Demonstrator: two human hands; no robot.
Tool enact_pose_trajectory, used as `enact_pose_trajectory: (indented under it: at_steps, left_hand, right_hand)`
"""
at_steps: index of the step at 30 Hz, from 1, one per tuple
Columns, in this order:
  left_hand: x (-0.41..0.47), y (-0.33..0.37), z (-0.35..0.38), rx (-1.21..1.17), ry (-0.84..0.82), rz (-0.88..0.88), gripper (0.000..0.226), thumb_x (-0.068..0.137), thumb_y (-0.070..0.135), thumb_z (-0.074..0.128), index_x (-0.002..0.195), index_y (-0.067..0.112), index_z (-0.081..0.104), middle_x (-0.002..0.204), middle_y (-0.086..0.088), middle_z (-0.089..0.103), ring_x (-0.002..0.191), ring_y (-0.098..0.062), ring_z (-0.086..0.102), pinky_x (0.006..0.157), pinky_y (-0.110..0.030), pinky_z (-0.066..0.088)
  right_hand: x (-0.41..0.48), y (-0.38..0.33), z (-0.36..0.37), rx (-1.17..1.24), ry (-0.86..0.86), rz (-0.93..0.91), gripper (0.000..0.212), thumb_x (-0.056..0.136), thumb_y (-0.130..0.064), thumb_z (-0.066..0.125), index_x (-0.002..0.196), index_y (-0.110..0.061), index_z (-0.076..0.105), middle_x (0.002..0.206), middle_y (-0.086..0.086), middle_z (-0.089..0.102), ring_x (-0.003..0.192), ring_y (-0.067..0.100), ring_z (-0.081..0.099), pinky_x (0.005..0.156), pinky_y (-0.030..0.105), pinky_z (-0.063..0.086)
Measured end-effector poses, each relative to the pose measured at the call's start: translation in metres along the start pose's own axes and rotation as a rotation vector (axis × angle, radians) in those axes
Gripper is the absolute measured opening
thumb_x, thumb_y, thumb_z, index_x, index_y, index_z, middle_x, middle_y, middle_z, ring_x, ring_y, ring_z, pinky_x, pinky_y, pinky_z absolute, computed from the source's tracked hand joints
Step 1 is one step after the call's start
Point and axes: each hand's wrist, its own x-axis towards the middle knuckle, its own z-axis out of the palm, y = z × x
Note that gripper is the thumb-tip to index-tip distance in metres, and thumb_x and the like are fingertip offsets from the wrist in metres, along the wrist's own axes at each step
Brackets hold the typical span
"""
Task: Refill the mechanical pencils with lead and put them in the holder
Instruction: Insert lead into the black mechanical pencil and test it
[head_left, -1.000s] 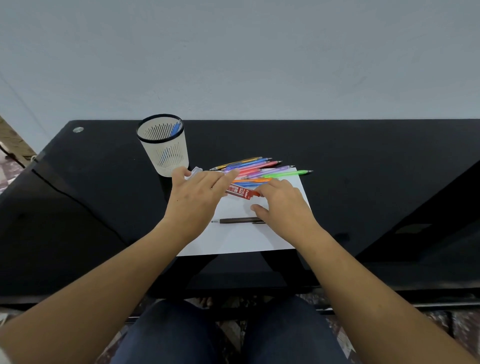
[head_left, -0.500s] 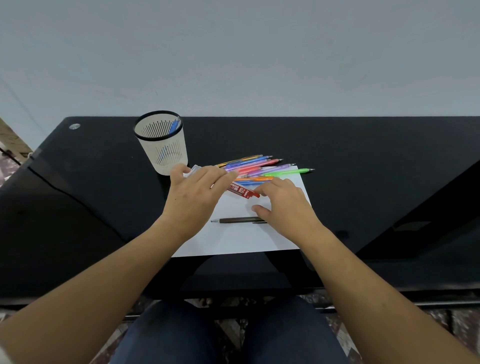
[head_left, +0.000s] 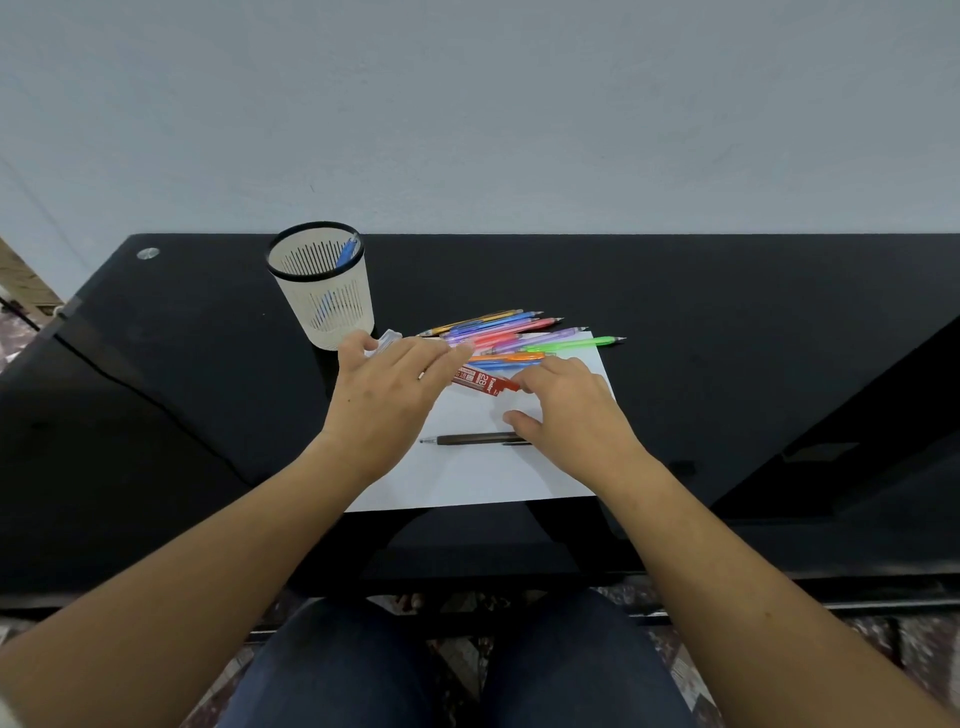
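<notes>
Several coloured mechanical pencils (head_left: 511, 328) lie in a fan at the far edge of a white paper sheet (head_left: 467, 480). A green pencil (head_left: 571, 344) sticks out to the right. A red lead case (head_left: 480, 380) marked 2B lies between my hands. My left hand (head_left: 387, 397) stretches flat, its fingertips at the near end of the pencil pile and its thumb beside a clear plastic case (head_left: 385, 342). My right hand (head_left: 569, 413) hovers with bent fingers, fingertips at the red case's right end, thumb apart. A dark pencil (head_left: 470, 439) lies on the paper. The white mesh holder (head_left: 324, 299) holds a blue pencil (head_left: 346, 253).
The black glossy desk (head_left: 727, 322) stands against a pale wall. The holder is at the back left of the paper. My knees show under the desk's front edge.
Both hands have stayed almost where they were; the left fingers have crept slightly right toward the pencil pile. Nothing was picked up.
</notes>
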Motion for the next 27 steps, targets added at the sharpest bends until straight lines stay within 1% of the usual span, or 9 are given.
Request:
enact_pose_trajectory:
  at_steps: [2,4,7,9,15,19,22,24,27]
  left_hand:
    - [0.0009,0.0019,-0.0023,-0.01,0.022,-0.011,0.089,0.052,0.018,0.093,0.131,0.012,0.052,0.108,-0.009,0.068,0.092,-0.03,0.065,0.079,-0.05,0.042]
    - [0.0013,0.0026,-0.0038,-0.019,0.038,-0.012,0.092,0.053,0.018,0.092,0.133,0.013,0.049,0.107,-0.01,0.068,0.091,-0.03,0.065,0.079,-0.05,0.043]
    - [0.0001,0.0007,-0.0042,-0.001,0.027,0.014,0.075,0.052,0.014,0.093,0.121,0.012,0.062,0.109,-0.009,0.068,0.096,-0.03,0.065,0.08,-0.048,0.041]
    - [-0.0008,-0.0003,-0.0035,0.012,0.025,0.031,0.067,0.053,0.013,0.092,0.115,0.013,0.066,0.11,-0.009,0.068,0.098,-0.03,0.065,0.081,-0.047,0.038]
    - [0.0009,0.0031,-0.0057,0.008,0.065,0.043,0.084,0.056,0.012,0.09,0.132,0.013,0.053,0.109,-0.009,0.067,0.095,-0.029,0.063,0.078,-0.047,0.039]
    - [0.001,0.0015,-0.0045,0.014,0.029,0.025,0.079,0.053,0.012,0.092,0.124,0.011,0.059,0.109,-0.011,0.067,0.095,-0.031,0.064,0.078,-0.048,0.041]
    - [0.0002,0.001,-0.0027,0.009,0.013,0.03,0.069,0.053,0.012,0.092,0.116,0.012,0.064,0.111,-0.01,0.067,0.099,-0.031,0.064,0.081,-0.048,0.038]
    - [-0.0009,0.0017,-0.0028,0.011,0.045,0.035,0.073,0.055,0.012,0.091,0.121,0.013,0.059,0.11,-0.009,0.067,0.098,-0.03,0.063,0.081,-0.045,0.032]
    - [-0.0015,0.0036,-0.004,0.01,0.074,0.032,0.089,0.059,0.012,0.089,0.135,0.016,0.043,0.109,-0.008,0.065,0.097,-0.028,0.061,0.08,-0.044,0.031]
  right_hand:
    - [-0.001,0.0006,-0.0003,0.004,0.004,-0.005,0.04,0.089,-0.043,0.06,0.126,-0.028,0.054,0.127,-0.008,0.054,0.117,0.011,0.042,0.096,0.029,0.035]
    - [-0.0019,0.0011,-0.0006,0.017,0.007,-0.007,0.04,0.089,-0.043,0.06,0.125,-0.028,0.055,0.126,-0.008,0.054,0.117,0.011,0.042,0.096,0.029,0.035]
    - [-0.0026,0.0014,-0.0007,0.014,0.008,-0.003,0.04,0.089,-0.044,0.06,0.125,-0.028,0.055,0.126,-0.008,0.054,0.118,0.01,0.042,0.096,0.029,0.035]
    - [-0.0029,0.0016,-0.0004,0.011,0.008,-0.001,0.04,0.089,-0.044,0.06,0.125,-0.028,0.055,0.125,-0.008,0.054,0.117,0.01,0.042,0.096,0.029,0.035]
    - [-0.0021,0.0016,0.0008,0.023,0.013,0.007,0.038,0.088,-0.045,0.061,0.123,-0.03,0.056,0.125,-0.009,0.054,0.117,0.01,0.042,0.097,0.029,0.035]
    - [-0.0022,0.0016,0.0009,0.041,0.016,0.007,0.04,0.088,-0.045,0.061,0.124,-0.029,0.056,0.125,-0.009,0.055,0.117,0.01,0.043,0.097,0.029,0.036]
    - [-0.0017,0.0023,0.001,0.053,0.013,0.014,0.039,0.087,-0.045,0.061,0.123,-0.03,0.056,0.124,-0.009,0.055,0.116,0.009,0.043,0.095,0.029,0.036]
    - [-0.0014,0.0025,0.0011,0.058,0.01,0.017,0.039,0.087,-0.046,0.061,0.122,-0.031,0.056,0.124,-0.01,0.055,0.116,0.009,0.042,0.096,0.029,0.035]
    - [-0.0012,0.0031,0.0018,0.054,0.014,0.025,0.039,0.087,-0.047,0.062,0.122,-0.031,0.056,0.124,-0.01,0.055,0.116,0.009,0.042,0.097,0.029,0.036]
